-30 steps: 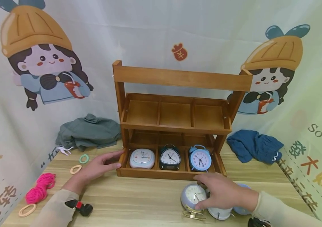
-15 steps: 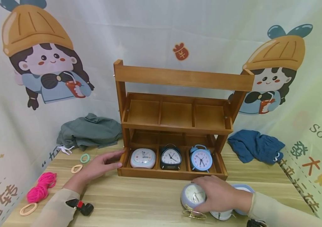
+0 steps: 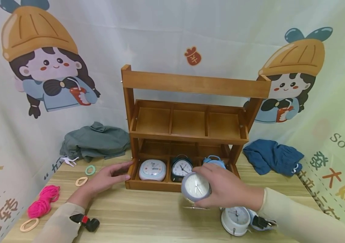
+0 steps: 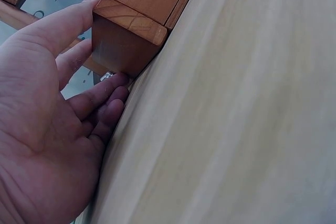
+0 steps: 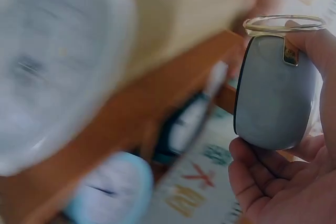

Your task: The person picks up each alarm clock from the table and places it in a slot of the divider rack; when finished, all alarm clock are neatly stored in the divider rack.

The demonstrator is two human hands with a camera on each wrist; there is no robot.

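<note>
My right hand (image 3: 227,185) grips a lilac round alarm clock (image 3: 195,186), tilted, with its gold handle at the lower side, in front of the shelf. The right wrist view shows the clock's smooth back (image 5: 273,98) between thumb and fingers. My left hand (image 3: 111,175) touches the left end of the brown wooden shelf (image 3: 169,185); the left wrist view shows its fingers against the corner (image 4: 126,40). In the bottom tier sit a white rounded clock (image 3: 152,170), a black triangular clock (image 3: 181,168) and a blue twin-bell clock (image 3: 214,161), partly hidden by my right hand.
A white round clock (image 3: 236,219) lies on the table (image 3: 148,216), with a light blue one partly hidden beneath my right wrist. At left are pink yarn (image 3: 43,202) and several rings (image 3: 81,181). Green cloth (image 3: 94,141) and blue cloth (image 3: 272,157) flank the shelf.
My right hand has taken hold of the lilac clock and carried it up and left toward the shelf, uncovering the white clock. My left hand has stayed at the shelf's end.
</note>
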